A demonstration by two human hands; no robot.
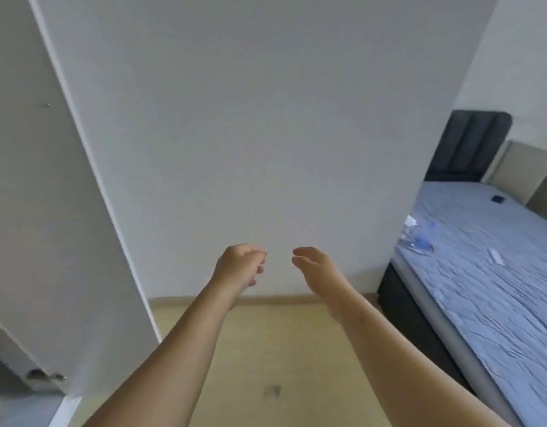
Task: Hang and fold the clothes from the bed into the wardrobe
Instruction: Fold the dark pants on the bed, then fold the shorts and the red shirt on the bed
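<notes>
The bed (481,288) is lying along the right edge of the view. Its long axis is running from the lower right corner up to the dark headboard (469,143), so its head is pointing away from the person. A wrinkled pale blue sheet is covering it above a dark base. A clear packet (418,241) is lying near the bed's left edge, with a white strip (496,256) and a small dark thing (497,198) further in.

Both bare arms are reaching forward and up from the bottom of the view, side by side over the wooden floor (281,349), in front of a white wall (250,134). The left hand (239,265) is curling its fingers (259,254) in toward the palm and holding nothing. The right hand (315,263) is turning its palm leftward, its fingers (300,252) gently curved and relaxed, also holding nothing. The two hands are near each other without touching.

A white door (50,211) is leaning across the left side.
</notes>
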